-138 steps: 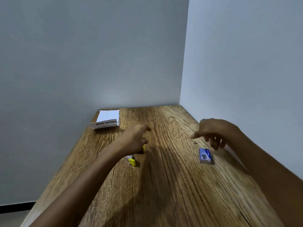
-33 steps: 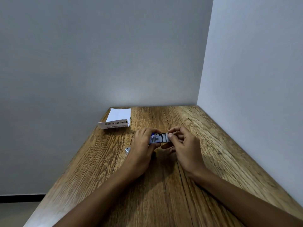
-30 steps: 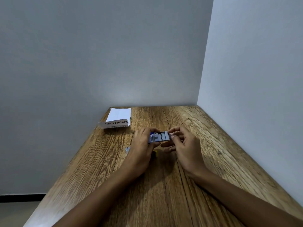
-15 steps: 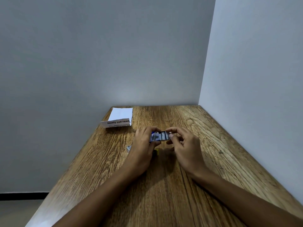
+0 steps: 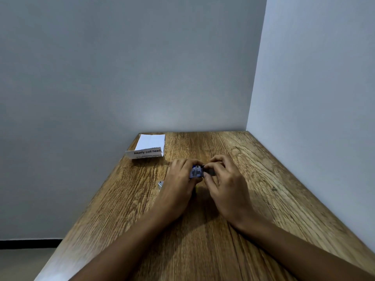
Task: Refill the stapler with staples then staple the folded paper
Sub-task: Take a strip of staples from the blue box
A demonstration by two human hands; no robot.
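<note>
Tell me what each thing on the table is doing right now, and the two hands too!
staple box: slid open, held between both hands above the table.
left hand: grips the box's blue sleeve.
right hand: pinches the box's grey inner tray.
stapler: on the table, mostly hidden under the left hand.
folded paper: folded, lying at the far left corner, untouched.

A wood-grain tabletop (image 5: 253,179) runs into a corner beyond the fingers. A plain grey wall (image 5: 121,67) stands behind it, a paler wall (image 5: 324,98) to the right. Low left, a dark skirting strip (image 5: 28,243) tops the pale floor (image 5: 22,264).
</note>
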